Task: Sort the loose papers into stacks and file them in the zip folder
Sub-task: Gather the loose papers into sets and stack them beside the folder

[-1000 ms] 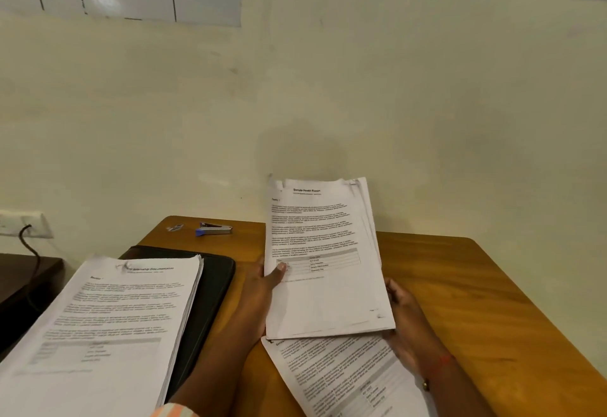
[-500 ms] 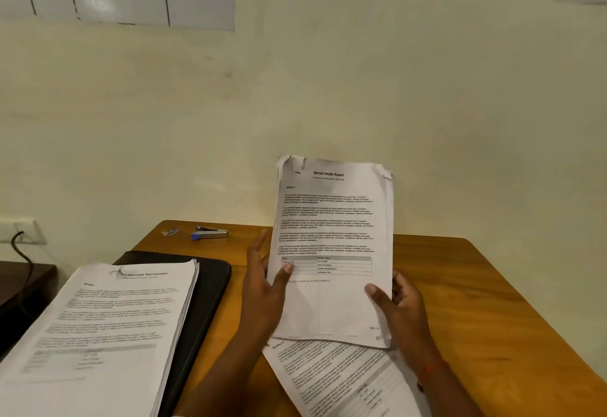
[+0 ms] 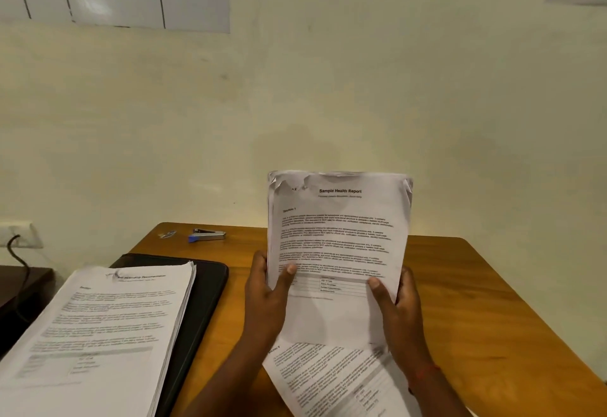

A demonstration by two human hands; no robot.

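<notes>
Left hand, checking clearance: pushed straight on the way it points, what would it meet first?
Probably only the wall: the left hand holds the papers, and its line runs over bare table. The stapler lies off to the left. Depth unclear.

Left hand (image 3: 266, 298) and right hand (image 3: 399, 310) upright, side by side; thumbs across the front of the paper stack (image 3: 338, 245)

"Sample Health Report" is printed as the heading on the top page of the paper sheaf (image 3: 338, 245), with "Section 1" under it. On the left stack (image 3: 98, 334), "Internship Documentation" is faintly read. Body text is illegible.
</notes>
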